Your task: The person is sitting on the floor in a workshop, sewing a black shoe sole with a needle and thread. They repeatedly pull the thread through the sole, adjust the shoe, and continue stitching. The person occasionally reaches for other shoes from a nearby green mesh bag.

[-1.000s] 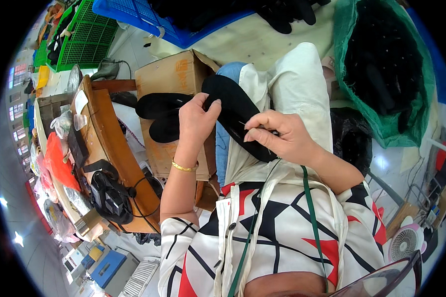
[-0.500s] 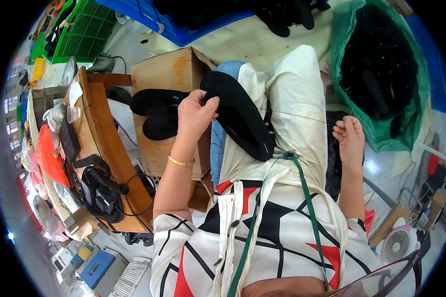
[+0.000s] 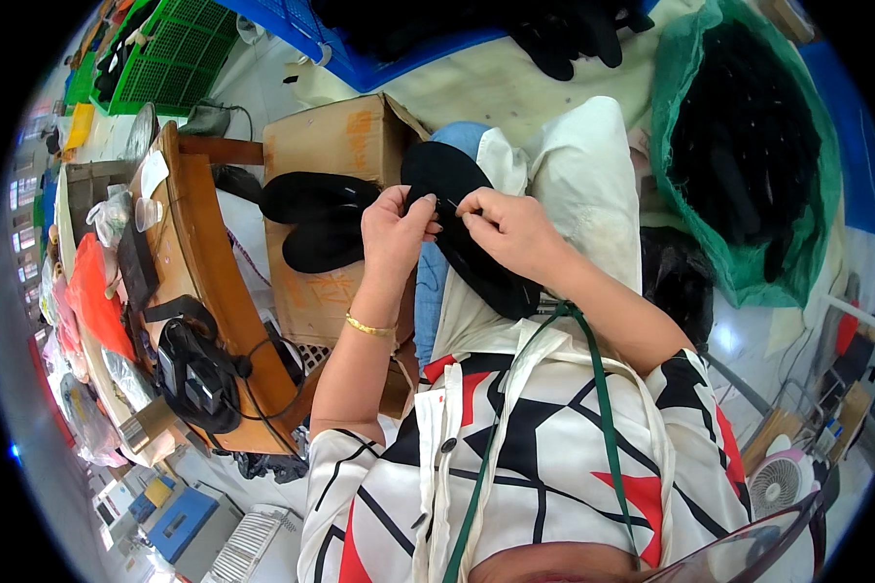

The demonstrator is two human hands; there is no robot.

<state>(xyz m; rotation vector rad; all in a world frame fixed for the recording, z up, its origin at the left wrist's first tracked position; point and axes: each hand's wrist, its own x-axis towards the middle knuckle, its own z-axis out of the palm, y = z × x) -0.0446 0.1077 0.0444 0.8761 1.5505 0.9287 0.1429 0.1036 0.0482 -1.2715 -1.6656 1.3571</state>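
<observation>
A black cloth shoe (image 3: 445, 169) lies slantwise across my lap on the cream apron (image 3: 585, 185). My left hand (image 3: 397, 228) pinches its left edge between thumb and fingers. From the right, my right hand (image 3: 517, 231) has its fingertips closed over the shoe's upper, holding what looks like a thin needle (image 3: 451, 203). No thread can be made out now. Left of my left hand, a pair of black shoes (image 3: 316, 198) rests on the cardboard box (image 3: 316, 136).
A green woven sack (image 3: 667, 155) filled with black pieces stands at the right. Ahead is a blue crate (image 3: 384, 73) with black shoes. To the left is a wooden table (image 3: 226, 321) bearing a black bag (image 3: 196, 374). A small fan (image 3: 780, 481) stands lower right.
My right hand has come in from the far right, where it held a thread taut, to the shoe beside my left hand. My left hand keeps its grip on the shoe.
</observation>
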